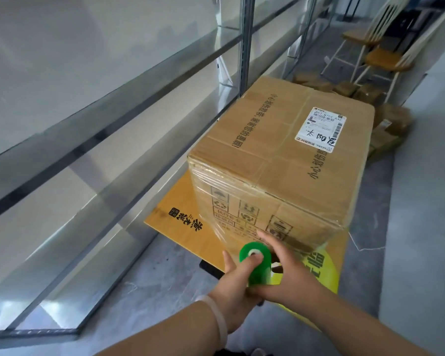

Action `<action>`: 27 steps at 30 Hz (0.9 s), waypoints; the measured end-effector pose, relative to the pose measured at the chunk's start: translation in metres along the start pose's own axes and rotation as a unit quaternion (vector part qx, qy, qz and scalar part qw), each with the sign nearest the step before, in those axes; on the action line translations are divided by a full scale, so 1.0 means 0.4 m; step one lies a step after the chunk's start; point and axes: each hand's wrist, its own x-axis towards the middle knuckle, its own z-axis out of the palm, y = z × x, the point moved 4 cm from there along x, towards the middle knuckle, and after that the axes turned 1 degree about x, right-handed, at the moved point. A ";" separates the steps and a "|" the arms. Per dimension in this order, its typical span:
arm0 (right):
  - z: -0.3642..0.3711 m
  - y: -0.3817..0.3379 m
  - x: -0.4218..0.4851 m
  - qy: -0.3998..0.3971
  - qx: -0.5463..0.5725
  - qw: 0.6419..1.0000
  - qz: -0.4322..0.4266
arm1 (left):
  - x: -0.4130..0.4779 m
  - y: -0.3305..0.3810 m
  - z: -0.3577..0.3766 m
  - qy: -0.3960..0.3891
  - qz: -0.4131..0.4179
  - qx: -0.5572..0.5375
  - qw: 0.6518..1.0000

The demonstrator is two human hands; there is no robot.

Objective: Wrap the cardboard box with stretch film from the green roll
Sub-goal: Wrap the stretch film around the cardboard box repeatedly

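Left hand (233,281) and right hand (287,269) both grasp the roll (260,274) at 6 o'clock of the box (280,145), film (217,201) covering its side.

You've got the box (280,155) on a flat cardboard sheet (180,227) on the floor (152,291), dead ahead. The film roll (254,263) is at its near face, btwn your L hand (231,281) & R hand (288,268). Shelving (113,119) runs along your left; small boxes (393,119) & chairs (385,57) are behind, far right.
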 end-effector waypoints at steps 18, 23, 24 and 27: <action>-0.128 0.039 -0.106 0.037 0.006 0.997 -0.065 | -0.005 -0.069 0.119 -0.048 0.008 0.050 0.998; -0.188 0.095 -0.093 -0.039 0.002 0.998 -0.044 | -0.005 -0.113 0.177 0.002 0.010 0.008 1.000; -0.200 0.096 -0.091 -0.049 -0.012 0.997 -0.055 | -0.002 -0.120 0.188 0.011 0.012 -0.003 1.000; -0.238 0.094 -0.078 -0.074 -0.037 0.992 -0.099 | 0.010 -0.135 0.224 0.026 0.035 -0.031 0.999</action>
